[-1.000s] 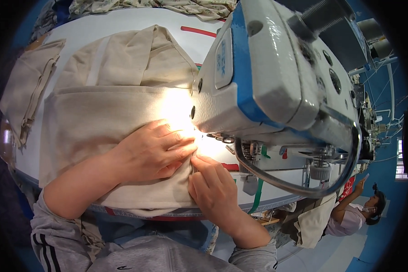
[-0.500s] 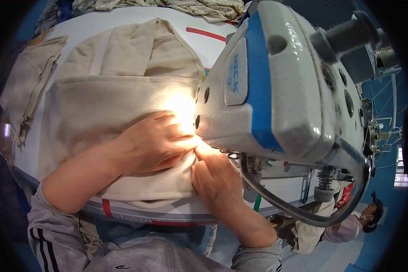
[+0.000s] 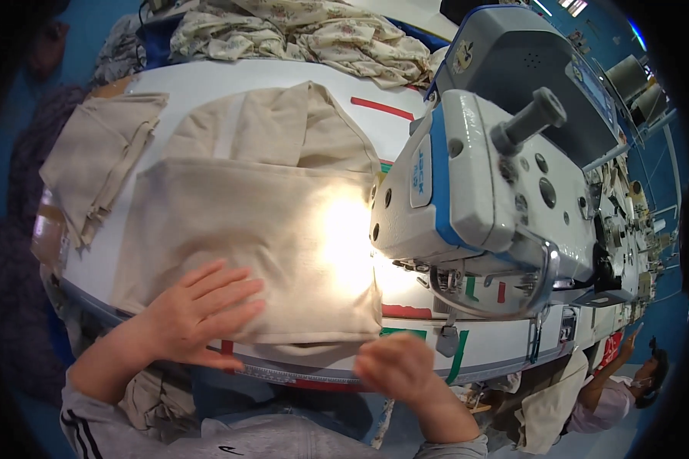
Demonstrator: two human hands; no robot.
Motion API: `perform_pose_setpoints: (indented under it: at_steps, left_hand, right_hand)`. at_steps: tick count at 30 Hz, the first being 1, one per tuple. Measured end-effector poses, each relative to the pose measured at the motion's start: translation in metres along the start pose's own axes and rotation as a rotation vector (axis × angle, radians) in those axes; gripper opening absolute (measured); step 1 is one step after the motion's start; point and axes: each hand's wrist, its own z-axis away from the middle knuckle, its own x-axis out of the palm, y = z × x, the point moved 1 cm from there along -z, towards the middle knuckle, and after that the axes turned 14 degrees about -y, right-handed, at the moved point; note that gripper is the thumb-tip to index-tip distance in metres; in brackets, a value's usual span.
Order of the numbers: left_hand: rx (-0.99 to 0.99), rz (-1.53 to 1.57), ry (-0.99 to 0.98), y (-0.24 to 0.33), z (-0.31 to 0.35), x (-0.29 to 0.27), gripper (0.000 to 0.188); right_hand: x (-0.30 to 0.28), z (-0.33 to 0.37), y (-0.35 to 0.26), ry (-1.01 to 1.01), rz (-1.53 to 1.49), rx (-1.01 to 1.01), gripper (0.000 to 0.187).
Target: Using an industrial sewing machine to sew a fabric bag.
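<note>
A beige fabric piece (image 3: 260,229) lies flat on the white sewing table (image 3: 207,84), lit brightly beside the machine head. My left hand (image 3: 199,310) rests flat on the fabric's near left part, fingers spread. My right hand (image 3: 394,367) hovers blurred at the table's front edge, just off the fabric's near right corner, fingers curled, with nothing visibly in it. The white and blue sewing machine (image 3: 482,191) stands to the right of the fabric.
A second folded beige piece (image 3: 99,164) lies at the table's left. Floral cloth (image 3: 314,38) is heaped at the back. Another person (image 3: 628,382) sits at the lower right, beyond the machine. More machines stand at the far right.
Both hands have drawn back from the needle area toward me. The left hand now lies on the fabric's near part; the right has left the fabric. The view has tilted.
</note>
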Motion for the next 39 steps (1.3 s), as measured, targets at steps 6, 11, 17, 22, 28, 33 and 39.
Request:
perform_pose_setpoints:
  at_steps: [6,11,17,22,28,33,39]
  left_hand:
    - [-0.108,-0.263,-0.159,-0.020,0.031,-0.019,0.033]
    - [-0.028,-0.520,0.195,-0.037,0.002,-0.073,0.028]
    - [0.216,-0.772,0.277,-0.025,-0.055,-0.112,0.038]
    - [0.268,-0.872,0.284,-0.028,-0.068,-0.099,0.031]
    - [0.521,-0.583,0.019,0.034,-0.064,-0.026,0.029]
    - [-0.154,-0.509,-0.227,0.037,-0.032,0.005,0.048]
    - [-0.380,-0.372,-0.049,-0.040,-0.010,-0.022,0.033]
  right_hand:
    - [0.018,-0.026,-0.038,-0.144,-0.121,-0.258,0.024]
    - [0.017,-0.037,-0.043,-0.029,-0.069,-0.149,0.030]
    - [0.013,-0.040,-0.044,0.069,0.012,0.006,0.028]
    - [0.015,-0.061,-0.024,0.140,0.127,0.307,0.014]
    - [0.020,-0.046,-0.053,-0.513,-0.929,0.061,0.020]
    - [0.002,-0.007,-0.082,-0.331,-0.420,-0.056,0.012]
    - [-0.017,0.018,-0.086,-0.356,-0.272,-0.072,0.016]
